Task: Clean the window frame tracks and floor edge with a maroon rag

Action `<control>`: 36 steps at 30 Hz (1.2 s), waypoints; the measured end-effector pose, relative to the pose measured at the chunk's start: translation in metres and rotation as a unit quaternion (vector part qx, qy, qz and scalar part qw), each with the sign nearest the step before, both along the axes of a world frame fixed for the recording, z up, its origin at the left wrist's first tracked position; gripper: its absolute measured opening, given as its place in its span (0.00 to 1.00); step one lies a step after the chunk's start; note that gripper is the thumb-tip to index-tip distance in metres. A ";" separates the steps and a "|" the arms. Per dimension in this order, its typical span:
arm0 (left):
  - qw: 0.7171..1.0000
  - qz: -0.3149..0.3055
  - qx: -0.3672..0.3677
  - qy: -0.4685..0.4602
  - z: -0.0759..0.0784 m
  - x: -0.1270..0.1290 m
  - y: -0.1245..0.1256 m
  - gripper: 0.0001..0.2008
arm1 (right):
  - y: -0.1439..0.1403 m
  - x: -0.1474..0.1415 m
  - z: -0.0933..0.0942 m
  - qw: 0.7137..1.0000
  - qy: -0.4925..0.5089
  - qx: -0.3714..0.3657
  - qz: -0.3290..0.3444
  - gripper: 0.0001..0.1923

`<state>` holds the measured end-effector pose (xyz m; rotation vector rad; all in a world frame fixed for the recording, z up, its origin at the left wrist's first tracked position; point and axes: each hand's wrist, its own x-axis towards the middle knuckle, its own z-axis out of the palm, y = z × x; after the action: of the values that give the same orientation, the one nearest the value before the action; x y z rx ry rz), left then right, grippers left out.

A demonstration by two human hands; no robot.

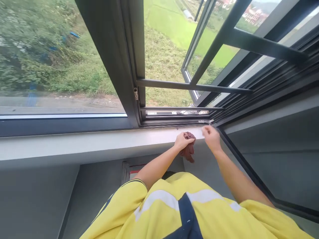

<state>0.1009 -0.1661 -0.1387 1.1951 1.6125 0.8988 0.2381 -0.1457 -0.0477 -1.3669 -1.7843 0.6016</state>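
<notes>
My left hand (pixel 182 142) is closed around a crumpled brown-red cloth (pixel 188 153) at the front edge of the white windowsill (pixel 104 142). The cloth's lower end hangs over that edge. To the right, my right hand (pixel 212 138) is raised over the sill's end, close to the corner of the dark window frame (pixel 174 124). Its fingers are curled together and slightly blurred, so whatever they may hold does not show. Small shiny, clear bits (pixel 208 121) lie in the frame's corner just behind it.
Dark metal bars (pixel 165 84) cross the window opening in front of me. Beyond them an outer sash (pixel 195 53) stands swung outward. A fixed glass pane (pixel 62 66) fills the left side, and a dark panel (pixel 281 156) rises on the right.
</notes>
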 end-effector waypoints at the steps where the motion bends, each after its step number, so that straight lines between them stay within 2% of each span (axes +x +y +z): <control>1: 0.997 0.005 0.004 -0.072 0.002 0.006 -0.001 0.23 | -0.012 0.017 -0.026 0.989 -0.015 -0.140 0.037 0.18; 2: 0.989 0.012 0.001 -0.150 0.004 0.010 -0.002 0.25 | -0.023 0.029 -0.049 0.970 0.011 -0.231 0.076 0.21; 3: 0.975 0.021 -0.004 -0.220 0.006 0.012 -0.004 0.27 | -0.033 0.037 -0.067 0.949 0.043 -0.291 0.115 0.25; 4: 0.962 0.029 -0.011 -0.270 0.008 0.013 -0.006 0.28 | -0.040 0.041 -0.080 0.930 0.074 -0.329 0.145 0.30; 6: 0.954 0.025 -0.020 -0.300 0.012 0.005 -0.012 0.29 | -0.044 0.044 -0.090 0.923 0.112 -0.333 0.153 0.38; 8: 0.962 0.016 -0.021 -0.272 0.016 -0.014 -0.021 0.26 | -0.036 0.046 -0.087 0.934 0.115 -0.315 0.124 0.35; 10: 0.974 0.022 -0.022 -0.227 0.021 -0.040 -0.033 0.19 | -0.024 0.046 -0.078 0.932 0.133 -0.315 0.119 0.29; 12: 0.981 0.061 -0.017 -0.182 0.025 -0.069 -0.050 0.16 | -0.012 0.039 -0.070 0.906 0.187 -0.348 0.153 0.25; 14: 0.979 0.123 -0.012 -0.163 0.028 -0.098 -0.074 0.17 | -0.005 0.020 -0.062 0.868 0.244 -0.384 0.200 0.27; 17: 0.948 0.246 -0.035 -0.200 0.034 -0.143 -0.116 0.21 | 0.002 -0.036 -0.049 0.829 0.250 -0.411 0.286 0.28; 18: 0.932 0.289 -0.039 -0.215 0.037 -0.159 -0.130 0.22 | 0.003 -0.062 -0.045 0.827 0.221 -0.402 0.325 0.27; 20: 0.897 0.386 -0.026 -0.213 0.043 -0.192 -0.156 0.22 | -0.003 -0.123 -0.038 0.848 0.125 -0.332 0.393 0.22; 21: 0.877 0.439 -0.014 -0.194 0.045 -0.209 -0.166 0.20 | -0.010 -0.157 -0.036 0.871 0.067 -0.265 0.409 0.20; 23: 0.825 0.544 -0.003 -0.151 0.044 -0.240 -0.181 0.17 | -0.032 -0.224 -0.039 0.921 -0.040 -0.092 0.376 0.18; 24: 0.805 0.576 -0.002 -0.143 0.041 -0.253 -0.186 0.16 | -0.046 -0.255 -0.045 0.928 -0.089 -0.013 0.362 0.20; 26: 0.790 0.594 0.002 -0.148 0.030 -0.271 -0.187 0.14 | -0.070 -0.308 -0.065 0.895 -0.179 0.103 0.395 0.23; 28: 0.789 0.598 -0.008 -0.138 0.015 -0.278 -0.182 0.13 | -0.083 -0.341 -0.091 0.861 -0.258 0.133 0.418 0.22; 29: 0.789 0.602 -0.019 -0.121 0.009 -0.277 -0.179 0.13 | -0.084 -0.349 -0.102 0.851 -0.273 0.141 0.426 0.22; 31: 0.795 0.598 -0.049 -0.087 0.000 -0.266 -0.172 0.13 | -0.076 -0.345 -0.120 0.848 -0.273 0.154 0.428 0.23; 33: 0.823 0.556 -0.080 -0.090 -0.003 -0.246 -0.162 0.15 | -0.057 -0.321 -0.130 0.851 -0.270 0.153 0.423 0.24; 36: 0.880 0.435 -0.141 -0.127 0.000 -0.205 -0.137 0.17 | -0.021 -0.265 -0.133 0.854 -0.304 0.113 0.406 0.24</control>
<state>-0.1046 -0.3027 -0.1389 0.0805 1.9784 1.2374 -0.0270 -0.1668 -0.1804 -0.6016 -2.8795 0.3583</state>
